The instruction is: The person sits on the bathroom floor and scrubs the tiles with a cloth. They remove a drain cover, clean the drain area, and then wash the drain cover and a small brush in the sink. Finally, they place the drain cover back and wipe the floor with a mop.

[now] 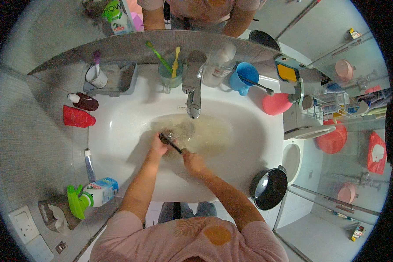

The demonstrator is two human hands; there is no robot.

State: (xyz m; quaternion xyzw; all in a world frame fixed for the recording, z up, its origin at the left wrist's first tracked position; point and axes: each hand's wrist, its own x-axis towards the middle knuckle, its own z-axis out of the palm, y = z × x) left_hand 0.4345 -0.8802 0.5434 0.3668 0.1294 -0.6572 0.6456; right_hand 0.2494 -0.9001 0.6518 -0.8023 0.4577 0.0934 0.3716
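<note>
while hands (177, 150) grip a spoon (170, 142), sink (118, 131) stays roomy.

bright, even light from overhead fills the room; the white sink (118, 131) glares softly and soft shadows pool under the arms inside it. straight edges bow toward the black circular rim, and things far from the sink smear slightly.

One head-worn fisheye looks steeply down, close over the sink (118, 131).
</note>
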